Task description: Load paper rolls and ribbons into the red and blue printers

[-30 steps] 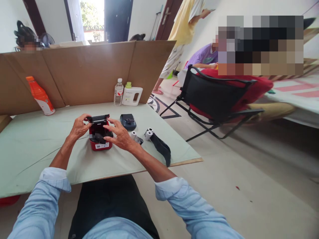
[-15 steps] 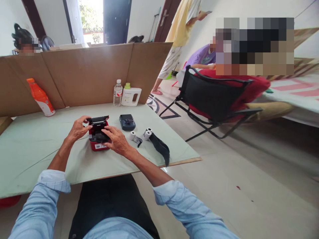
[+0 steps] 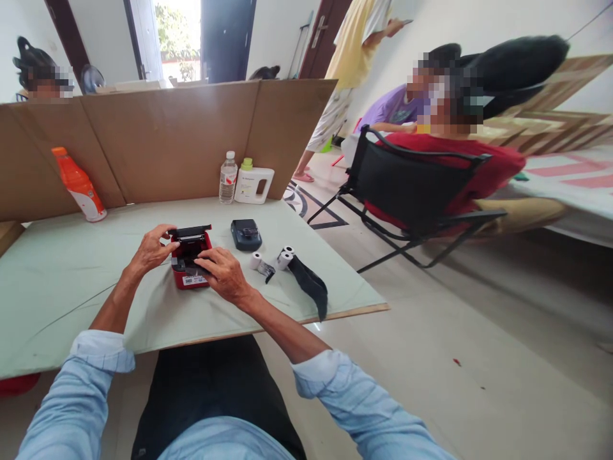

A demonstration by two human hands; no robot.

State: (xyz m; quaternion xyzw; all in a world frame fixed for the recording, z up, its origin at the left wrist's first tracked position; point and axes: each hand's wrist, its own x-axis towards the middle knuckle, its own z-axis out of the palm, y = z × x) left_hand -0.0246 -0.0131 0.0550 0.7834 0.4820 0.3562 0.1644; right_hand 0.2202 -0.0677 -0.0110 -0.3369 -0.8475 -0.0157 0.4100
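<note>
A small red and black receipt printer stands on the table with its black lid raised and its dark paper compartment exposed. At its left side my left hand has thumb and fingers closed around the lid's edge. My right hand grips the right side, its bent fingertips reaching into the compartment; what they touch inside is hard to make out. Right of the printer sit a dark blue portable printer, a paper roll with a loose printed tail, and white rolls beside a black strip.
Against the cardboard screen stand an orange bottle, a clear water bottle and a white jug. The table's edge runs close to me. At right, a person sits in a black folding chair; other people are farther back.
My right fingers have shifted slightly up and inward over the printer's compartment. My left hand stays at the lid. The camera view has moved a little.
</note>
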